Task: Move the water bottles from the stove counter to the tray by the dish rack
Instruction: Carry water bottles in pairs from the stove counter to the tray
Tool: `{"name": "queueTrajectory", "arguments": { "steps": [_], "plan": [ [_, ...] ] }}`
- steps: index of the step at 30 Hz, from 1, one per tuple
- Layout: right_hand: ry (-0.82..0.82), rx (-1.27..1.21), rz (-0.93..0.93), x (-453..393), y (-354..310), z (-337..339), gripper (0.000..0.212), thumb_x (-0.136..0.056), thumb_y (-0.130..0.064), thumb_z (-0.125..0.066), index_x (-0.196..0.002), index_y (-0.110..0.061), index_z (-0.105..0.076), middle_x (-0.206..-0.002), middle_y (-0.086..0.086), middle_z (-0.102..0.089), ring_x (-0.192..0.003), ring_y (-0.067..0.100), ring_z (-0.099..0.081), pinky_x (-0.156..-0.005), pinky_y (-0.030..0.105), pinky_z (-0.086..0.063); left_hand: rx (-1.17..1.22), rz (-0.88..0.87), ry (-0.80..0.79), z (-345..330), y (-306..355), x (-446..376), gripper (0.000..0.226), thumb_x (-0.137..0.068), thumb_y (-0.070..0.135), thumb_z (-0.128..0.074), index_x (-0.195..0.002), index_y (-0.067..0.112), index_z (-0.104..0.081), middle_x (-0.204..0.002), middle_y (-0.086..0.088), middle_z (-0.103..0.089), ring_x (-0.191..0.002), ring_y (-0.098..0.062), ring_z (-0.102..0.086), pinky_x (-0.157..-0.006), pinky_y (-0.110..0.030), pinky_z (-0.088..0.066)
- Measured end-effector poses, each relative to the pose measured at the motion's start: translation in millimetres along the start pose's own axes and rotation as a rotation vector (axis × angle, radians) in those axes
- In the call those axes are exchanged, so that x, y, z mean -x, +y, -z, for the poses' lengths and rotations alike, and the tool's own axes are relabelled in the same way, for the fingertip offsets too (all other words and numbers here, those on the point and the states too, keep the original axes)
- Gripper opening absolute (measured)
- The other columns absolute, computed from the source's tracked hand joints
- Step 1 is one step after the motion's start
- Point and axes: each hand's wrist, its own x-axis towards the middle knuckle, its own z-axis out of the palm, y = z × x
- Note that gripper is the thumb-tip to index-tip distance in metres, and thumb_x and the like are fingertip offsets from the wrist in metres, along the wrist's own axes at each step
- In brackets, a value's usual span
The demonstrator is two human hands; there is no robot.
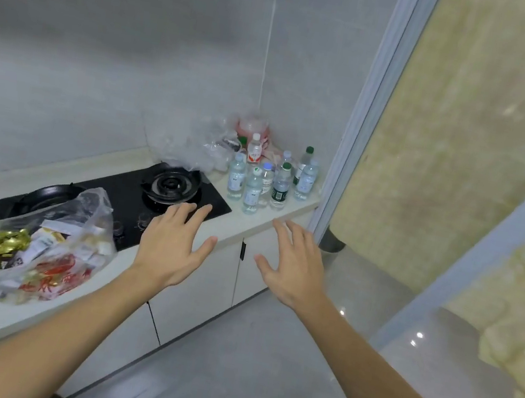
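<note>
Several clear plastic water bottles [268, 179] stand upright in a cluster at the right end of the pale stove counter [235, 225], near the wall corner. Their caps are white, blue or green. My left hand [173, 246] hovers palm down over the counter's front edge, beside the stove, fingers spread and holding nothing. My right hand [291, 266] is held out in front of the cabinet doors, below the bottles, also spread and holding nothing. Both hands are short of the bottles. No tray or dish rack is in view.
A black gas stove [136, 198] with a burner and a dark pan [46, 194] fills the counter's middle. A clear bag of snack packets [44, 249] lies at the left. Crumpled plastic bags [200, 146] and a pink bag sit behind the bottles. A sliding door frame [358, 138] stands at the right.
</note>
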Motion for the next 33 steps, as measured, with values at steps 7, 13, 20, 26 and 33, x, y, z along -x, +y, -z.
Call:
{"name": "queueTrajectory", "arguments": {
  "steps": [7,13,20,26,33],
  "plan": [
    [-0.032,0.005,-0.041,-97,59,-27,0.079,-0.094,-0.065,-0.050,-0.160,-0.026,-0.029,-0.164,0.004,-0.033,-0.150,0.028,-0.028,-0.121,0.048,-0.031,0.020,-0.026,-0.030,-56,8,-112,0.068,-0.096,0.062,-0.033,-0.151,0.023,-0.042,-0.142,-0.002,-0.052,-0.132,-0.024,-0.046,-0.099,-0.042,-0.046],
    [-0.061,0.042,-0.078,-206,108,-61,0.078,-0.095,-0.063,-0.051,-0.160,-0.027,-0.027,-0.164,0.005,-0.032,-0.150,0.030,-0.027,-0.122,0.050,-0.029,0.071,-0.062,-0.081,-117,2,-238,0.070,-0.095,0.064,-0.028,-0.151,0.024,-0.041,-0.140,-0.004,-0.053,-0.128,-0.027,-0.048,-0.094,-0.045,-0.049],
    [-0.093,0.052,-0.127,-337,147,-84,0.075,-0.095,-0.061,-0.050,-0.158,-0.026,-0.029,-0.161,0.006,-0.036,-0.146,0.034,-0.033,-0.116,0.052,-0.037,0.100,-0.072,-0.143,-154,-19,-357,0.074,-0.093,0.065,-0.023,-0.154,0.024,-0.037,-0.148,-0.005,-0.046,-0.133,-0.027,-0.043,-0.096,-0.044,-0.049],
    [-0.107,0.038,-0.160,-409,192,-100,0.069,-0.098,-0.056,-0.052,-0.156,-0.024,-0.033,-0.159,0.007,-0.037,-0.143,0.034,-0.036,-0.111,0.049,-0.041,0.135,-0.083,-0.180,-179,-6,-435,0.070,-0.096,0.062,-0.029,-0.156,0.026,-0.033,-0.151,-0.002,-0.042,-0.136,-0.027,-0.041,-0.101,-0.044,-0.043],
    [-0.138,0.004,-0.184,-500,257,-127,0.067,-0.098,-0.058,-0.050,-0.153,-0.026,-0.034,-0.155,0.005,-0.039,-0.134,0.033,-0.043,-0.104,0.049,-0.048,0.236,-0.092,-0.267,-226,32,-523,0.057,-0.096,0.059,-0.038,-0.146,0.030,-0.041,-0.139,-0.003,-0.052,-0.128,-0.028,-0.050,-0.091,-0.044,-0.051]
  ]
}}
